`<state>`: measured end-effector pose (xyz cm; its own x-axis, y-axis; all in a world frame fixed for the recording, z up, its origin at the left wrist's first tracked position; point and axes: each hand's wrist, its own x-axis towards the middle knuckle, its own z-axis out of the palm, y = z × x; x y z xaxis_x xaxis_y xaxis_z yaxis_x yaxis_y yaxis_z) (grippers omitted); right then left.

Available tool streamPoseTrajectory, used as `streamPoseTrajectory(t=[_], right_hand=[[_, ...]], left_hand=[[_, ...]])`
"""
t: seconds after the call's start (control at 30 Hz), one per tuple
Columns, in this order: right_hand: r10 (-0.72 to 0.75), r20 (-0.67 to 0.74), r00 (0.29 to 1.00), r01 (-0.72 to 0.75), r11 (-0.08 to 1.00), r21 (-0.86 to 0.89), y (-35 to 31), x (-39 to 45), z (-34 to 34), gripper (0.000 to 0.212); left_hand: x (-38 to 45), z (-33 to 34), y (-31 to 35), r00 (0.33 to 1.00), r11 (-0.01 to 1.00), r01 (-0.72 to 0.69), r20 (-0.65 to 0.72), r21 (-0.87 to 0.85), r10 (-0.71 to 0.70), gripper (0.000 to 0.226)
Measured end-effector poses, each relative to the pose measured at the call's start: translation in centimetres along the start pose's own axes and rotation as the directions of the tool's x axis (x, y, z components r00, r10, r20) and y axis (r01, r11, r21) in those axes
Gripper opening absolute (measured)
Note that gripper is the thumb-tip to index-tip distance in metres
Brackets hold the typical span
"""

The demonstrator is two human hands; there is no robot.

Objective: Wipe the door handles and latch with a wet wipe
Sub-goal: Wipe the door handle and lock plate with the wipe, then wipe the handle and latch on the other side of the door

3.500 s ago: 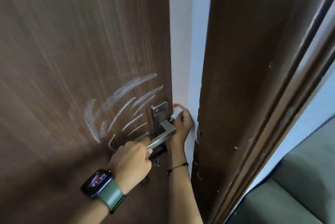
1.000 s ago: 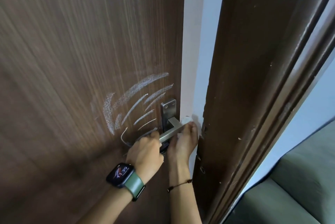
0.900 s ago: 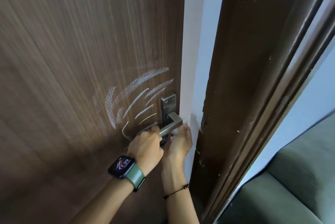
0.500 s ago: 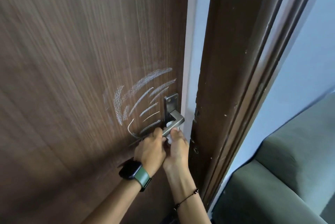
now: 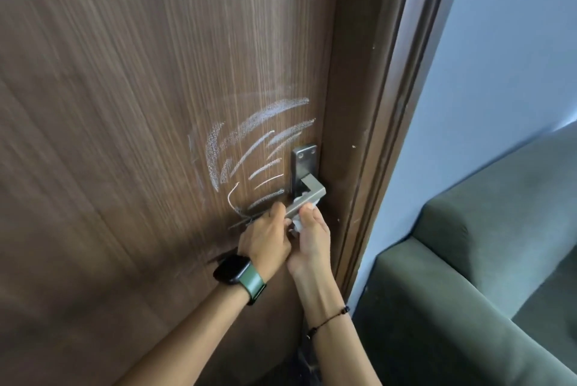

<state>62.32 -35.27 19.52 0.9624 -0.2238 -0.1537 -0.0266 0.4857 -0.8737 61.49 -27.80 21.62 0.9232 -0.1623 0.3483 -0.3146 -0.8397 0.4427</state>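
Matt wood-grain door [image 5: 125,104], brushed metal handle [image 5: 307,195], chalky white scuffs [image 5: 249,142], green cloth sofa [image 5: 484,260]

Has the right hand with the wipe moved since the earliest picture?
Yes. The right hand was at the door edge, beside the handle plate; now it holds the wet wipe under the lever.

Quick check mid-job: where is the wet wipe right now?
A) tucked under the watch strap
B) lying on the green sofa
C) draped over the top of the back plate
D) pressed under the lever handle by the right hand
D: the white wet wipe is bunched in the right hand, pressed up against the underside of the lever handle.
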Motion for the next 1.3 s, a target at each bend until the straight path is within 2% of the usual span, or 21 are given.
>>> streamPoseTrajectory(t=[0.13,0.2,0.3,0.37,0.47,0.53,0.6,0.67,0.77,0.9,1.0,1.1,1.17,1.3], right_hand=[[-0.018,-0.057,0.998,0.017,1.000,-0.016,-0.9,-0.7,-0.1,0.017],[-0.065,-0.117,0.991,0.056,0.995,-0.083,-1.0,-1.5,-0.5,0.017],[-0.265,-0.197,0.944,0.214,0.945,-0.248,-1.3,-2.6,-1.3,0.030],[-0.409,-0.168,0.897,0.322,0.864,-0.386,-2.4,-3.3,-1.5,0.031],[-0.579,0.014,0.815,0.456,0.627,-0.631,-5.3,-2.8,-0.8,0.014],[-0.662,0.164,0.731,0.497,0.353,-0.793,-7.2,-1.4,-0.1,0.024],[-0.691,0.288,0.663,0.501,0.123,-0.857,-8.6,0.1,0.8,0.025],[-0.704,0.318,0.634,0.476,0.032,-0.879,-9.1,1.1,1.8,0.025],[-0.750,0.301,0.589,0.471,0.016,-0.882,-8.3,1.6,3.0,0.020],[-0.815,0.183,0.549,0.503,0.147,-0.852,-9.6,2.3,4.1,0.014],[-0.852,0.205,0.482,0.480,0.061,-0.875,-12.3,3.5,5.6,0.011],[-0.838,0.278,0.470,0.468,-0.030,-0.883,-10.6,3.0,5.7,0.013],[-0.816,0.321,0.481,0.496,-0.049,-0.867,-7.8,1.6,4.7,0.018],[-0.852,0.358,0.382,0.575,-0.085,-0.814,-9.8,2.7,4.9,0.012]], left_hand=[[0.6,-1.3,0.5,0.997,0.998,0.036,0.066,0.058,-0.040,0.006],[1.2,-2.2,0.8,0.992,0.993,0.048,0.111,0.112,-0.061,0.007],[2.1,-3.6,0.9,0.981,0.984,0.037,0.182,0.173,-0.069,0.011],[2.2,-4.1,0.9,0.973,0.989,0.036,0.219,0.145,-0.067,0.013],[1.9,-4.4,0.9,0.968,0.993,0.045,0.240,0.110,-0.071,0.023],[1.9,-4.6,0.9,0.962,0.992,0.070,0.256,0.102,-0.094,0.028],[1.7,-4.9,1.1,0.958,0.991,0.090,0.262,0.101,-0.114,0.030],[1.4,-5.1,1.2,0.958,0.989,0.102,0.257,0.102,-0.126,0.030],[0.9,-5.9,1.1,0.977,0.996,0.084,0.196,0.020,-0.086,0.031],[1.0,-8.0,0.9,1.000,0.993,-0.017,0.023,-0.114,0.019,0.027],[1.5,-9.8,1.3,0.988,0.976,-0.137,-0.100,-0.171,0.121,0.023],[1.6,-11.0,2.0,0.962,0.951,-0.236,-0.190,-0.199,0.199,0.022],[1.3,-11.4,2.3,0.953,0.941,-0.262,-0.212,-0.213,0.218,0.023],[1.0,-11.8,2.3,0.943,0.942,-0.276,-0.244,-0.190,0.227,0.024]])
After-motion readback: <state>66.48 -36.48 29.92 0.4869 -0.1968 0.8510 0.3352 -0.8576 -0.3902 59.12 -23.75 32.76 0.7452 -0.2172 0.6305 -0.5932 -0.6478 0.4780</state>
